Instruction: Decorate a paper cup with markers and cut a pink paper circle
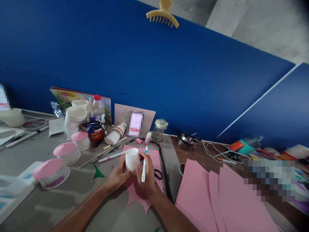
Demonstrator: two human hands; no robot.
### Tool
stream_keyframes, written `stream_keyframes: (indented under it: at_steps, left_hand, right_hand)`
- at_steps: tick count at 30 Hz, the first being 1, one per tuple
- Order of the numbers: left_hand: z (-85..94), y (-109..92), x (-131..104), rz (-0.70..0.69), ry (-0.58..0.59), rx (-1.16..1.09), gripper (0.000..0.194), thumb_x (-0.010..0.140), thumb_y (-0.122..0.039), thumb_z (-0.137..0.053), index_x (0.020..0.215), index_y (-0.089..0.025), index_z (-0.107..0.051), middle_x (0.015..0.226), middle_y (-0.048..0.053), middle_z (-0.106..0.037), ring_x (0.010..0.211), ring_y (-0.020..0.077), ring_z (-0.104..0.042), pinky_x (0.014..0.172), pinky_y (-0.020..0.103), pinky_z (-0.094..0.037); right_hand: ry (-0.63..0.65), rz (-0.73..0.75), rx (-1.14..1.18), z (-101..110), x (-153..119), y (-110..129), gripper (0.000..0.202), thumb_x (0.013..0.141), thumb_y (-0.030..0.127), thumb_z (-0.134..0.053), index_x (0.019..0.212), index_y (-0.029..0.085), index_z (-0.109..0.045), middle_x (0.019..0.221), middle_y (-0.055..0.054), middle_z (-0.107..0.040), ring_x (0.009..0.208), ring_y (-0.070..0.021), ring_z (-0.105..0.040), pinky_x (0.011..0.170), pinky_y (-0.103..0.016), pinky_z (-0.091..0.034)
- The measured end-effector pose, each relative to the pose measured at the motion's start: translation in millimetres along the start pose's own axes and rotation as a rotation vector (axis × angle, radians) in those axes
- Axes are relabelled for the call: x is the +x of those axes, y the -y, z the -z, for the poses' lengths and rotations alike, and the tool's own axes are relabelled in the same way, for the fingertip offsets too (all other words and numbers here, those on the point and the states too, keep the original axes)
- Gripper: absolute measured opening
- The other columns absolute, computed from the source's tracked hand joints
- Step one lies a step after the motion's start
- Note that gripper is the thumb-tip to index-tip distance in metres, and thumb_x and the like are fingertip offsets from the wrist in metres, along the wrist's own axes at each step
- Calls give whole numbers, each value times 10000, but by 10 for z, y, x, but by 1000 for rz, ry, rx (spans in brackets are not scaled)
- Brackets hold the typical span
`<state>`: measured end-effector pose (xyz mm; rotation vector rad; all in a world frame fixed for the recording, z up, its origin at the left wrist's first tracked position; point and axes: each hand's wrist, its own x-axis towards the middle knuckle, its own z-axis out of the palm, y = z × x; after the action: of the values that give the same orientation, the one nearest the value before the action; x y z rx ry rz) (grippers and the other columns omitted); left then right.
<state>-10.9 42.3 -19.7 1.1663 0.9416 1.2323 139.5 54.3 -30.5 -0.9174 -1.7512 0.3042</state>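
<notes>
A white paper cup (132,160) with faint teal marks is held between both hands above a cut pink sheet (137,196). My left hand (120,172) wraps round the cup's left side, fingers closed on it. My right hand (146,169) touches the cup's right side and holds a white marker (144,170) with a teal end pointing up and away. Black scissor handles (158,174) lie on the pink sheet, just right of my right hand; the rest of the scissors is hidden.
Pink-topped bowls (65,149) stand at the left, with stacked white cups (76,116) behind. A glass jar (159,129) stands by the blue partition (145,64). Pink sheets (193,193) lie at the right, and metal bowls (185,141) sit behind them.
</notes>
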Motion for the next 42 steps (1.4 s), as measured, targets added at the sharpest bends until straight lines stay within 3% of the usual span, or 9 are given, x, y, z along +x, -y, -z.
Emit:
stream_keyframes:
  at_steps: [3,7,9,13,17,23,42]
  left_hand:
    - [3,-53,-13,33,39,-20,597,740,-301,-735,1296,-207,-539,1144,90,-650,1114,286,-545,975,376,-413]
    - [-21,-82,-7,47,-8,25,722,631,-375,-818,1273,-179,-552,1082,98,-653,978,285,-563,868,371,-444]
    - [-31,-102,-1,69,-26,15,693,616,-372,-827,1232,-174,-577,1029,86,-658,930,274,-561,828,358,-441]
    - [-31,-146,2,76,-8,-51,607,638,-376,-814,1168,-168,-605,985,70,-648,881,249,-548,782,332,-426]
    - [-2,-130,18,73,4,-43,587,634,-395,-820,1127,-158,-606,982,76,-649,918,261,-547,809,342,-419]
    - [37,-75,55,45,33,-45,603,626,-387,-836,1134,-164,-599,1040,89,-654,964,276,-559,889,381,-423]
    - [74,-7,69,13,36,52,587,658,-364,-828,1157,-152,-601,1115,108,-657,1015,291,-567,907,366,-433]
  right_hand:
    - [17,-13,12,-3,19,20,359,943,294,-472,1280,170,-477,1119,-144,-617,982,-254,-610,847,-429,-530]
    - [22,0,40,1,28,21,353,946,291,-464,1278,173,-484,1072,-129,-628,945,-242,-617,818,-408,-540]
    - [-14,-24,61,21,22,20,357,971,296,-425,1306,182,-471,1083,-126,-625,953,-233,-621,839,-408,-538]
    - [-67,38,113,77,9,49,442,1006,409,-320,1390,206,-405,1167,-142,-593,1057,-261,-605,888,-465,-522]
    - [1,157,158,103,10,116,448,1002,480,-279,1323,252,-493,1091,-118,-608,1029,-276,-613,881,-501,-524]
    - [29,175,172,106,31,204,283,973,318,-410,1155,233,-610,1018,-107,-619,1014,-267,-624,873,-477,-539]
    - [11,197,203,120,67,233,246,927,222,-456,1102,233,-628,1011,-103,-630,997,-266,-622,845,-466,-540]
